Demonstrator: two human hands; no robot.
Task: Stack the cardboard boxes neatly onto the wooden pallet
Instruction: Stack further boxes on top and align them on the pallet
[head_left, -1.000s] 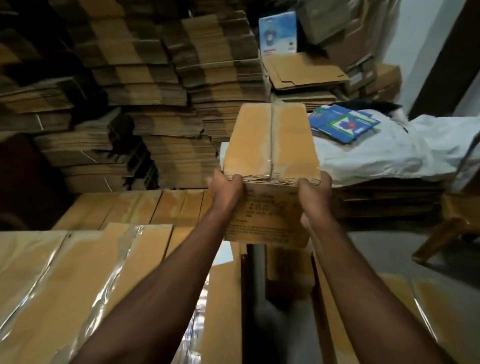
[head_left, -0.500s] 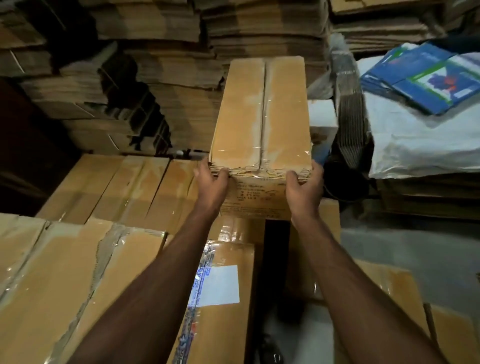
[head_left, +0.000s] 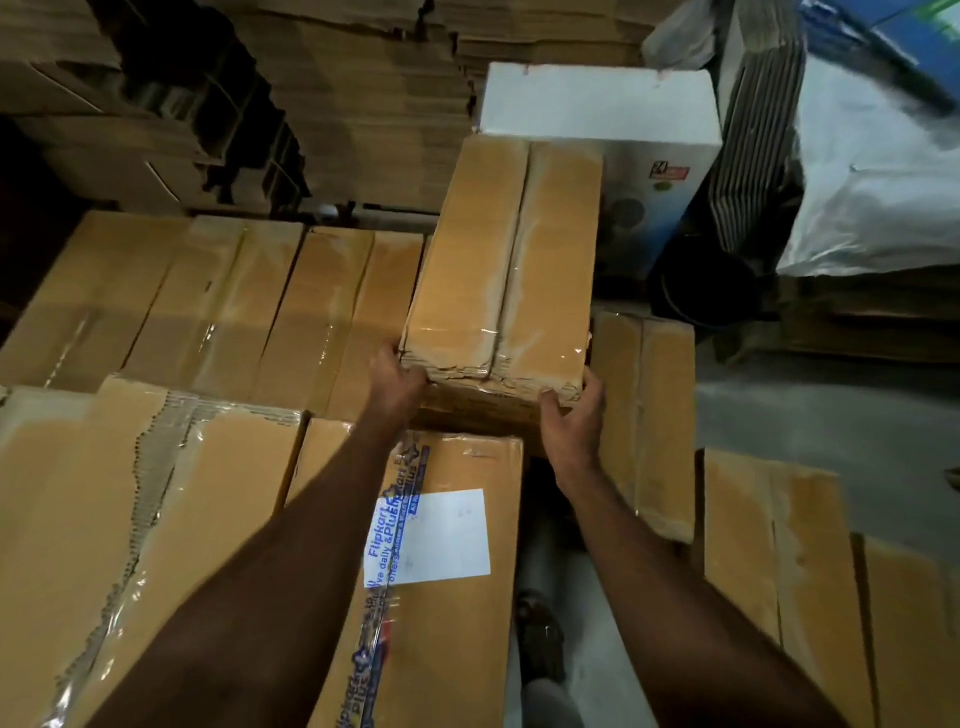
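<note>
A long taped cardboard box (head_left: 506, 254) is held at its near end by both hands. My left hand (head_left: 397, 376) grips the near left corner and my right hand (head_left: 574, 410) grips the near right corner. The box hangs low, just right of a row of taped boxes (head_left: 218, 301) laid side by side. Closer to me lie a large torn-tape box (head_left: 119, 519) and a box with a white label (head_left: 447, 597). Another narrow box (head_left: 647, 415) lies right of the held one. The wooden pallet is hidden under the boxes.
Stacks of flattened cardboard (head_left: 363, 93) fill the back. A white printed box (head_left: 602, 104) stands behind the held box. A white sheet (head_left: 878, 187) covers a pile at the right. More boxes (head_left: 779, 561) lie at the lower right beside grey floor (head_left: 810, 415).
The held box has come down from chest height to just above the stacked row, and my view has tilted downward. Both hands kept their grip on its near end.
</note>
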